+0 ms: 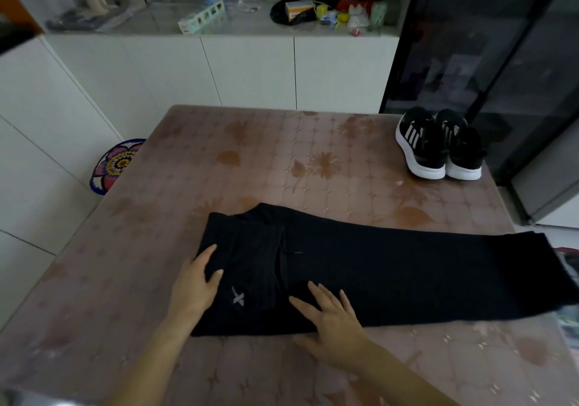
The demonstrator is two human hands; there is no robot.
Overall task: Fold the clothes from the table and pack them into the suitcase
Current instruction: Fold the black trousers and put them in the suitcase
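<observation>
A pair of black trousers [391,267] with a small grey logo lies flat across the table [266,161], waist end at the left, legs stretching off the right edge. My left hand [195,286] rests flat on the waist end with its fingers straight. On the near edge of the trousers, just right of the logo, my right hand [332,327] presses down with spread fingers. At the far right edge a bit of something colourful [568,264] shows below the table; I cannot tell whether it is the suitcase.
A pair of black sneakers with white soles [438,145] stands at the table's far right corner. A flowered stool [114,164] sits by the left edge. Behind are white cabinets with a cluttered counter [250,13] and a dark glass cabinet [488,45].
</observation>
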